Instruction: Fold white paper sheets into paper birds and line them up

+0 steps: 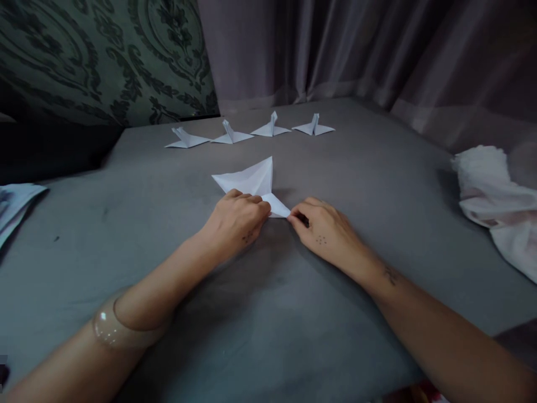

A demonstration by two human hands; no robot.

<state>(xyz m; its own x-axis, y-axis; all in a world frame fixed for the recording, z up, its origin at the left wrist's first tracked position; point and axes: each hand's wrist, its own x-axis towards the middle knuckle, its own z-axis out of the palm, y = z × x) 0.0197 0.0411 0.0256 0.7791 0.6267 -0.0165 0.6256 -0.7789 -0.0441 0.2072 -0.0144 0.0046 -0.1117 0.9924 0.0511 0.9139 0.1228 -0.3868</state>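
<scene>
A partly folded sheet of white paper lies on the grey cloth surface, with one point standing toward the back and another out to the left. My left hand is closed over its near edge, fingers curled on the paper and hiding part of it. At the paper's right corner, my right hand pinches the narrow tip between thumb and forefinger. Behind them, several folded paper birds stand in a row, wings spread.
A crumpled white plastic bag lies at the right. Papers sit at the left edge, below a dark item. A grey curtain and a green patterned panel border the back of the grey surface.
</scene>
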